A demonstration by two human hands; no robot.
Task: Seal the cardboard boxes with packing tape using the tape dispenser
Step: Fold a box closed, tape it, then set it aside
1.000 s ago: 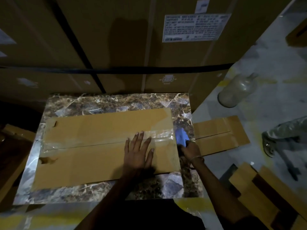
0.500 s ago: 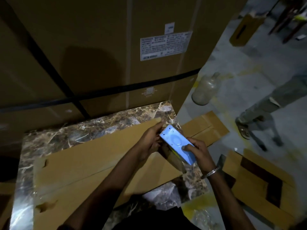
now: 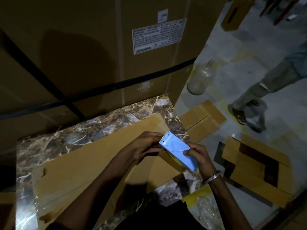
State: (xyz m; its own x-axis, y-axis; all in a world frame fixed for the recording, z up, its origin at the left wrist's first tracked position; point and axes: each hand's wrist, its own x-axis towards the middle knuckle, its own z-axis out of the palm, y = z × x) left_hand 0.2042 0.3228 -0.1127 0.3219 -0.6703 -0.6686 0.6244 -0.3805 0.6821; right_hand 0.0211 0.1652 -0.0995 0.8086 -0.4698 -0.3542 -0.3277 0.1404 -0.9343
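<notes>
Dispenser [image 3: 178, 151] is lifted off the box [image 3: 99, 163] at its 3 o'clock end, right hand [image 3: 200, 157] grasping it, left hand [image 3: 146, 146] pinching at its toothed end; box seam tape not discernible, floor boxes apparently unsealed.

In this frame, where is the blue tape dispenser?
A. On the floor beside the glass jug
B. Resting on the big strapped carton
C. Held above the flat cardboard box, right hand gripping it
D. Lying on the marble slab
C: the right hand grips the blue tape dispenser above the flat cardboard box, with the left hand at its toothed end.
</notes>
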